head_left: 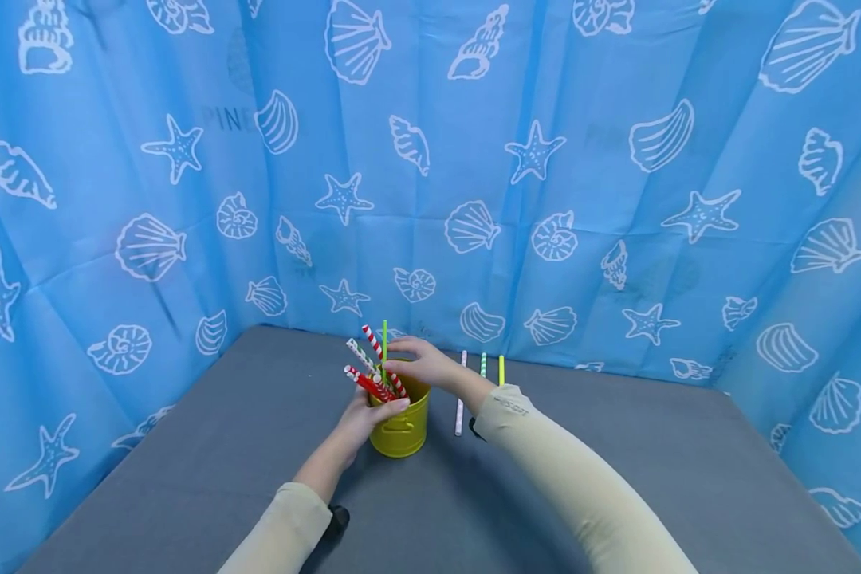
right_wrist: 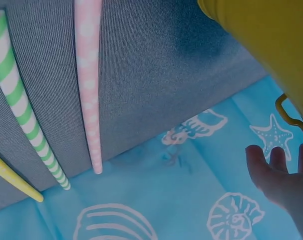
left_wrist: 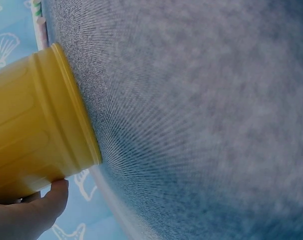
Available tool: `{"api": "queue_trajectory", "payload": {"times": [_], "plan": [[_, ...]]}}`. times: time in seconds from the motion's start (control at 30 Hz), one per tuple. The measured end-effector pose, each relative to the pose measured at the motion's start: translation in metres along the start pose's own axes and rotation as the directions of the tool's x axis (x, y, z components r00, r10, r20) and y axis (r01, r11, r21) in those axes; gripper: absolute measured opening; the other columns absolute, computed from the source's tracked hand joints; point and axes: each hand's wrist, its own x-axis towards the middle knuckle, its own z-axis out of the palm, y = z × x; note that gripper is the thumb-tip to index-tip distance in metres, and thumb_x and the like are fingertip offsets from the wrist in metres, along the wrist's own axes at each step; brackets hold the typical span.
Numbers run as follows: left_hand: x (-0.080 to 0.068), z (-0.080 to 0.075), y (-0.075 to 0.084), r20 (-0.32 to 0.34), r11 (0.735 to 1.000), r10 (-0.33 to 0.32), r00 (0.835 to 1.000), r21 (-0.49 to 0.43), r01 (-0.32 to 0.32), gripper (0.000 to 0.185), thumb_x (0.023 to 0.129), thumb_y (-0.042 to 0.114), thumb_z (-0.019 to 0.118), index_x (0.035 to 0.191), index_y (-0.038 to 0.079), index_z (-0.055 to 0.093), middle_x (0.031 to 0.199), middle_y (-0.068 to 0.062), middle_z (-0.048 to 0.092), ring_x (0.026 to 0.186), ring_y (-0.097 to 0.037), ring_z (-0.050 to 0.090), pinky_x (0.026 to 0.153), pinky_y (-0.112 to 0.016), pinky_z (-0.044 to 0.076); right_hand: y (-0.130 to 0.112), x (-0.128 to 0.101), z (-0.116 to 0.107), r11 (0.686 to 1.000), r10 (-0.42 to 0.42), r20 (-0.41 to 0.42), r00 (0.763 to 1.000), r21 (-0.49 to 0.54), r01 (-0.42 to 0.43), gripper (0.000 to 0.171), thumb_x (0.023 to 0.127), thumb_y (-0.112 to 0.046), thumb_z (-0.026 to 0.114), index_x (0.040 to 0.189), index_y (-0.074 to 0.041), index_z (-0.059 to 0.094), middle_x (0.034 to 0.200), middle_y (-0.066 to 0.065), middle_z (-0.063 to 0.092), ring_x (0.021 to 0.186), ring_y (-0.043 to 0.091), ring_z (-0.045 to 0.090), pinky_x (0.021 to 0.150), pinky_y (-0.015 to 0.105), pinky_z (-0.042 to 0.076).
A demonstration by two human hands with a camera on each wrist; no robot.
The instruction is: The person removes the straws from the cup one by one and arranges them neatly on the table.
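A yellow metal bucket [head_left: 402, 430] stands on the grey table [head_left: 545, 494] and holds several straws: red-and-white striped ones [head_left: 375, 343] leaning left and an upright green straw [head_left: 384, 335]. My left hand [head_left: 369, 414] grips the bucket's left side, thumb over the rim; the left wrist view shows the bucket wall [left_wrist: 36, 125] and that thumb [left_wrist: 49, 202]. My right hand [head_left: 416, 363] hovers over the bucket mouth and pinches the green straw between thumb and forefinger. In the right wrist view its other fingers [right_wrist: 279, 172] stretch out beside the bucket [right_wrist: 264, 40].
Three straws lie side by side on the table right of the bucket: a pink dotted one [head_left: 460, 402] [right_wrist: 89, 85], a green-striped one [head_left: 483, 365] [right_wrist: 21, 110] and a yellow one [head_left: 501, 370] [right_wrist: 11, 177]. A blue seashell curtain [head_left: 545, 199] walls in the table.
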Motion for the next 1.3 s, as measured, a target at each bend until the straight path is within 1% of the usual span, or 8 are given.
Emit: {"api": "queue_trajectory", "payload": {"times": [0.17,0.33,0.53,0.63,0.87,0.97,1.07,1.3], "plan": [[0.000,0.000,-0.001,-0.002,1.000,-0.022,1.000,0.009,0.022,0.089,0.086,0.035,0.070,0.151,0.005,0.016,0.151,-0.024,0.028,0.134,-0.042,0.030,0.108,-0.064,0.021,-0.001,0.004,0.002,1.000,0.030,-0.014,0.999,0.000,-0.030,0.046,0.096,-0.028,0.062,0.137,-0.008,0.056,0.152,0.009,0.038,0.143,0.029,0.026,0.112,0.052,0.026],[-0.001,0.001,0.001,-0.007,0.999,-0.047,0.999,0.013,0.047,0.090,0.086,0.036,0.071,0.150,0.005,0.016,0.150,-0.024,0.029,0.133,-0.042,0.031,0.108,-0.064,0.023,-0.002,0.007,0.004,0.999,0.036,-0.027,0.999,0.011,-0.036,0.043,0.095,-0.026,0.064,0.133,-0.006,0.060,0.150,0.010,0.040,0.142,0.030,0.028,0.112,0.054,0.026],[-0.001,0.001,0.002,-0.009,0.998,-0.060,0.998,0.024,0.060,0.089,0.086,0.036,0.071,0.150,0.005,0.017,0.150,-0.024,0.029,0.134,-0.042,0.030,0.107,-0.065,0.022,-0.002,0.008,0.004,0.999,0.026,-0.068,0.997,0.027,-0.024,0.028,0.093,-0.026,0.066,0.115,-0.009,0.068,0.146,0.009,0.046,0.138,0.032,0.033,0.110,0.056,0.028],[0.000,0.001,0.002,-0.006,0.998,-0.061,0.998,0.022,0.061,0.090,0.086,0.037,0.071,0.150,0.005,0.016,0.150,-0.024,0.029,0.134,-0.042,0.030,0.107,-0.065,0.022,-0.001,0.007,0.003,0.999,0.021,-0.077,0.997,0.040,-0.018,0.021,0.093,-0.025,0.066,0.107,-0.009,0.068,0.146,0.010,0.046,0.137,0.033,0.034,0.110,0.056,0.028],[0.001,-0.001,0.000,-0.002,0.998,-0.067,0.998,0.011,0.067,0.090,0.086,0.039,0.070,0.149,0.004,0.016,0.149,-0.024,0.029,0.134,-0.042,0.030,0.107,-0.065,0.022,-0.001,0.010,0.002,0.999,0.028,-0.053,0.998,0.034,-0.026,0.037,0.094,-0.027,0.065,0.126,-0.008,0.063,0.150,0.010,0.041,0.140,0.031,0.030,0.110,0.053,0.028],[0.000,-0.001,0.000,0.007,0.998,-0.057,0.998,-0.009,0.057,0.089,0.087,0.037,0.069,0.150,0.004,0.015,0.150,-0.024,0.029,0.134,-0.042,0.030,0.108,-0.065,0.021,0.000,0.012,0.003,0.999,0.024,-0.051,0.998,0.042,-0.022,0.034,0.094,-0.027,0.065,0.120,-0.006,0.066,0.151,0.009,0.040,0.142,0.031,0.028,0.110,0.053,0.029],[-0.001,0.000,-0.001,0.016,0.999,-0.039,0.999,-0.021,0.039,0.088,0.088,0.034,0.068,0.150,0.003,0.015,0.150,-0.025,0.028,0.135,-0.042,0.029,0.108,-0.064,0.021,0.001,0.011,0.003,0.999,0.021,-0.069,0.997,0.051,-0.018,0.029,0.094,-0.024,0.065,0.116,-0.005,0.067,0.150,0.009,0.041,0.140,0.031,0.031,0.110,0.052,0.031],[-0.003,0.000,0.000,0.013,1.000,-0.015,1.000,-0.016,0.015,0.087,0.087,0.034,0.069,0.151,0.005,0.017,0.151,-0.024,0.028,0.135,-0.042,0.029,0.108,-0.065,0.021,0.003,0.001,0.000,0.996,0.040,-0.133,0.990,0.086,-0.029,0.031,0.096,-0.023,0.062,0.121,-0.007,0.066,0.138,0.010,0.053,0.129,0.030,0.045,0.104,0.050,0.040]]}}
